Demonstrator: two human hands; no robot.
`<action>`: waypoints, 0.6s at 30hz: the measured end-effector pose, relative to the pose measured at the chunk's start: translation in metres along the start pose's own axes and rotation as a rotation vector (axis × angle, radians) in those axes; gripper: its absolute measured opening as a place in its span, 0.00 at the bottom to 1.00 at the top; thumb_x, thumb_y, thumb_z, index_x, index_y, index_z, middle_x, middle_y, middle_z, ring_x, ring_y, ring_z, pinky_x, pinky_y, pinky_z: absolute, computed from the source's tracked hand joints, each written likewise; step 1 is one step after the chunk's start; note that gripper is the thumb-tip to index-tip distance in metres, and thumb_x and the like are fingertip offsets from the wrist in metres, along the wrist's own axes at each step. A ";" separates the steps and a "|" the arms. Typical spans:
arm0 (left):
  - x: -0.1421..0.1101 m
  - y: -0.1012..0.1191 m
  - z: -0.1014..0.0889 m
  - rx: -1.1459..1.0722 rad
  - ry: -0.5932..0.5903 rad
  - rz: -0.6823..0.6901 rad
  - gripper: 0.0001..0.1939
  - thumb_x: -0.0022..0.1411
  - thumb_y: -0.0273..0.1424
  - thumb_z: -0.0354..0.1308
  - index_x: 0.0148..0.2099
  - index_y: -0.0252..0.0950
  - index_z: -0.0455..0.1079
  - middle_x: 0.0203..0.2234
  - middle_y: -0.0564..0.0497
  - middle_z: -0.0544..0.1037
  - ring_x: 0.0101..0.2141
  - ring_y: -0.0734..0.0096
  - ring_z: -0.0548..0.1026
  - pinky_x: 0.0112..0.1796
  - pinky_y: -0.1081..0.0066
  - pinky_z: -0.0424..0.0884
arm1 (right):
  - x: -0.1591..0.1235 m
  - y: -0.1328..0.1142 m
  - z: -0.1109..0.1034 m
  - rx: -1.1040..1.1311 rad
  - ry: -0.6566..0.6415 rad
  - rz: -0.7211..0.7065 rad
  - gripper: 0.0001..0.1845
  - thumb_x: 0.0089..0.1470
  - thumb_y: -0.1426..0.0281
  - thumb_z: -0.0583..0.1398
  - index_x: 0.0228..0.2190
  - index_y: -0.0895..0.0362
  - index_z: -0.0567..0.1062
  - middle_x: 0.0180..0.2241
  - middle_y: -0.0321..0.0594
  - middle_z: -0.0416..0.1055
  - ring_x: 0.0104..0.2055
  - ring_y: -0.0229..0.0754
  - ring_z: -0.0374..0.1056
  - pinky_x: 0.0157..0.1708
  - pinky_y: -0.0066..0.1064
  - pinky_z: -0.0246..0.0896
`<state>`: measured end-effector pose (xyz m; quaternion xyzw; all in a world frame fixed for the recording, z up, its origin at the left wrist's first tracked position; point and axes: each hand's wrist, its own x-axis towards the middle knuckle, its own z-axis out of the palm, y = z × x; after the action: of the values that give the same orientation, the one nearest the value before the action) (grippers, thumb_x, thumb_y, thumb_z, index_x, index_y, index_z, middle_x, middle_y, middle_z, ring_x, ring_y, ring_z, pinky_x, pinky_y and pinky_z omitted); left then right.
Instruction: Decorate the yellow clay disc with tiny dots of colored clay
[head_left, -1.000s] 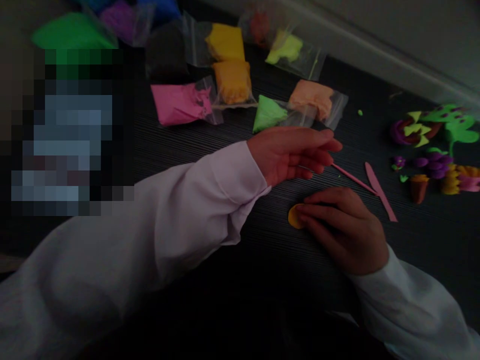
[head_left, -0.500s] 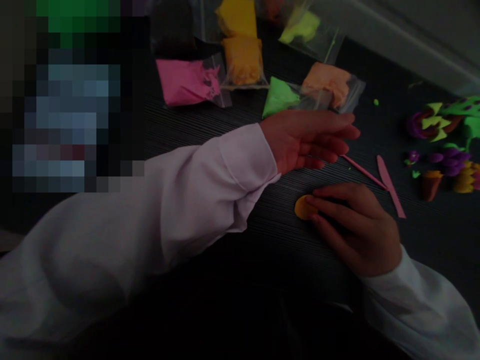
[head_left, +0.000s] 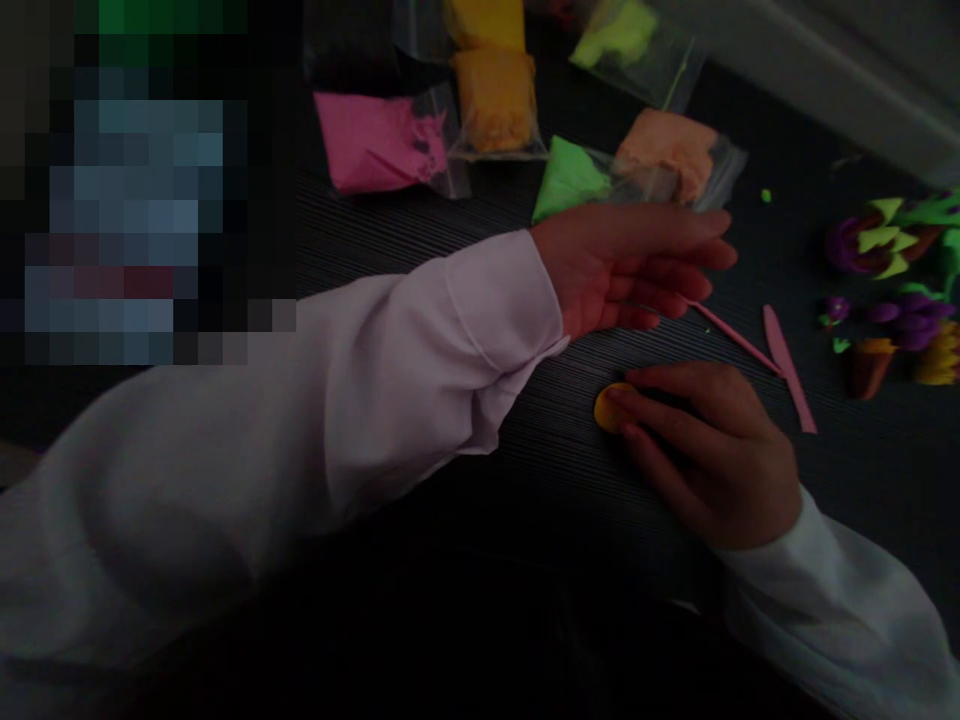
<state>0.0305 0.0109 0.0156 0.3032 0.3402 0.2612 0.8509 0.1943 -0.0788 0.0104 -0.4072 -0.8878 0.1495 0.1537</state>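
Observation:
My left hand (head_left: 637, 262) is stretched out over the table, palm turned sideways and fingers extended, holding nothing. It is close to the bag of green clay (head_left: 574, 180) and the thin pink stick (head_left: 739, 337). Lower down, my right hand (head_left: 720, 450) has its fingertips on a small flat disc of yellow clay (head_left: 606, 408) that lies on the dark table. The fingers cover the right part of the disc. To the right of both hands is a pink modelling knife (head_left: 787, 370), touching the end of the stick.
Bags of pink clay (head_left: 371, 145), orange clay (head_left: 495, 100), peach clay (head_left: 667, 150) and yellow-green clay (head_left: 619, 40) lie along the back. Several finished clay pieces, among them a brown pot (head_left: 871, 368) and a purple ring shape (head_left: 844, 248), stand at the right.
The whole view has shifted slightly, so the bags and tools sit a little higher and further right. Both hands keep nearly the same pose, with the right fingertips still on the disc.

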 end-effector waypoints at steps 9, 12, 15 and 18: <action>0.000 -0.001 -0.001 0.003 -0.020 0.012 0.14 0.55 0.35 0.47 0.33 0.29 0.66 0.22 0.55 0.68 0.27 0.81 0.67 0.48 0.63 0.55 | -0.004 0.000 -0.002 0.050 0.009 -0.001 0.20 0.41 0.75 0.60 0.41 0.58 0.69 0.41 0.43 0.67 0.42 0.44 0.63 0.40 0.39 0.61; -0.001 0.000 -0.001 0.012 -0.016 0.016 0.14 0.55 0.34 0.46 0.33 0.29 0.66 0.22 0.55 0.68 0.26 0.83 0.67 0.48 0.63 0.55 | -0.004 0.001 -0.005 0.117 0.010 0.048 0.20 0.43 0.76 0.58 0.42 0.56 0.68 0.41 0.42 0.67 0.42 0.43 0.63 0.40 0.37 0.62; -0.001 0.000 0.000 0.017 -0.002 0.009 0.14 0.56 0.34 0.46 0.33 0.28 0.66 0.22 0.55 0.68 0.26 0.83 0.67 0.47 0.64 0.56 | -0.003 0.001 -0.007 0.129 0.018 0.077 0.20 0.43 0.77 0.57 0.41 0.55 0.69 0.41 0.41 0.67 0.42 0.43 0.63 0.40 0.37 0.62; -0.001 0.000 0.001 0.012 0.008 0.006 0.14 0.56 0.34 0.46 0.32 0.28 0.66 0.22 0.55 0.67 0.26 0.83 0.66 0.45 0.67 0.58 | -0.003 0.000 -0.007 0.119 0.030 0.068 0.18 0.42 0.77 0.58 0.39 0.54 0.70 0.40 0.40 0.68 0.42 0.43 0.64 0.40 0.38 0.62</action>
<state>0.0306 0.0105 0.0166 0.3081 0.3444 0.2629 0.8470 0.1994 -0.0802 0.0162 -0.4295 -0.8606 0.2009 0.1857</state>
